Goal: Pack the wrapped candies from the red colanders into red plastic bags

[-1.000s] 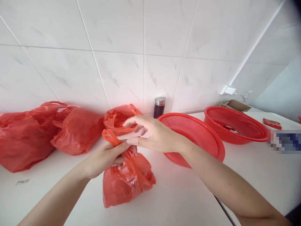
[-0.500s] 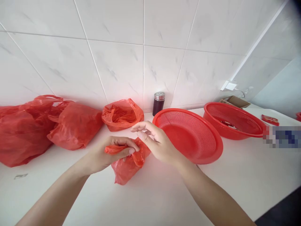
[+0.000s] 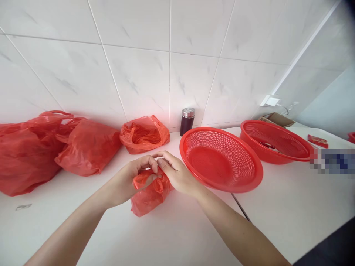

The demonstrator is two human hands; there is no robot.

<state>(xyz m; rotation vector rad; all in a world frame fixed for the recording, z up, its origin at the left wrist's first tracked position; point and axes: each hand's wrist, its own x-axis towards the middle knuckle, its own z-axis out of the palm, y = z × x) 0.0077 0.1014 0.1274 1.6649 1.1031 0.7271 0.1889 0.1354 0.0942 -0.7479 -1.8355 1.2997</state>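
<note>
A small red plastic bag [image 3: 148,201] rests on the white table, its top gathered between both hands. My left hand [image 3: 130,181] is closed on the bag's bunched plastic, with a loop of it showing by the thumb. My right hand [image 3: 177,175] pinches the same gathered top from the other side, its fingertips meeting those of my left hand. The bag's contents are hidden. Just behind the hands stands a red plastic bag [image 3: 145,138] with its mouth wide and crumpled red plastic inside.
Two full red bags [image 3: 90,151] [image 3: 24,159] lean by the tiled wall at left. A dark bottle [image 3: 187,123] with a silver lid stands behind a red colander [image 3: 235,171]. Farther right are a second red basket [image 3: 277,157], a cardboard box [image 3: 281,120] and a red packet [image 3: 317,140].
My right hand has moved down and left and closed on the bag's top; it was beside it with fingers apart. My left fingers have shifted their hold on the plastic.
</note>
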